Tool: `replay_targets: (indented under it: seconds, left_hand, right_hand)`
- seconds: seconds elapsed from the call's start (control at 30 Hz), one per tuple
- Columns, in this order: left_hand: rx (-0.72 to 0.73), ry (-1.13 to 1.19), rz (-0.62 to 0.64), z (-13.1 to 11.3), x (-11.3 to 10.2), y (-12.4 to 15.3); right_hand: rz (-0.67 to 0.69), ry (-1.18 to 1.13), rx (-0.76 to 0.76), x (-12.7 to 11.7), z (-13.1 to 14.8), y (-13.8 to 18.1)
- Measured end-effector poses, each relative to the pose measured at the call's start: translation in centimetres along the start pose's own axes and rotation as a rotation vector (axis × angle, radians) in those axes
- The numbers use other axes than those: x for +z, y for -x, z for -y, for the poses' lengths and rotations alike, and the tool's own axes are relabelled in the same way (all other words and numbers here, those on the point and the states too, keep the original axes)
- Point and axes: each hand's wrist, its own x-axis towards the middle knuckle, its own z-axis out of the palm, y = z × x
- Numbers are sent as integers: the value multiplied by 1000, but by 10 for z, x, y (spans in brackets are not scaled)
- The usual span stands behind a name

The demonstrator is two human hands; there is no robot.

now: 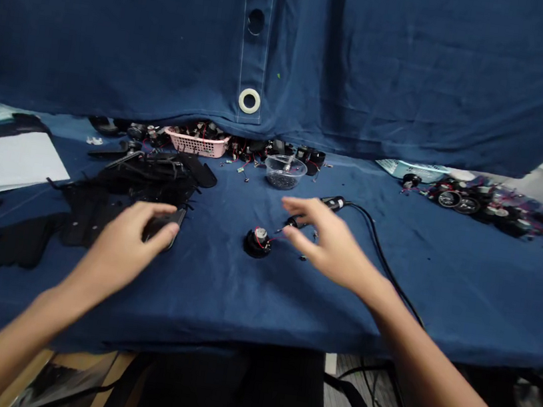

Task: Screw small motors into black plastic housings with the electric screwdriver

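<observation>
My left hand [132, 238] is at the left, thumb and fingers apart. It hovers at or touches a flat dark piece with a shiny edge [175, 220] beside a pile of black parts [147, 176]; contact is unclear. My right hand [327, 241] has its fingers spread over a black corded tool, likely an electric screwdriver [335, 203], partly hidden by the hand. Between the hands, nearer the right one, a small round black part with a silver motor-like top and red wires [258, 242] sits on the blue cloth [219, 290].
Behind stand a clear tub of small dark pieces [284, 173] and a pink basket [199, 145] of wired parts. White paper [9, 160] lies left; a light-blue basket [417, 170] and heaped wired parts [484, 203] lie right. A blue curtain [396, 66] hangs across the back. The tool's cable [377, 242] runs off the front edge.
</observation>
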Motion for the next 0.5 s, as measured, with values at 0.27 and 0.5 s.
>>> replay_targets:
  seconds: [0.27,0.5]
  left_hand:
    - [194,-616,-49,27,50,-2]
    - [246,-645,-201,29,27,-3]
  right_hand:
    - [359,21,-44,36,-28,-11]
    - [338,29,-52,42,-33,-15]
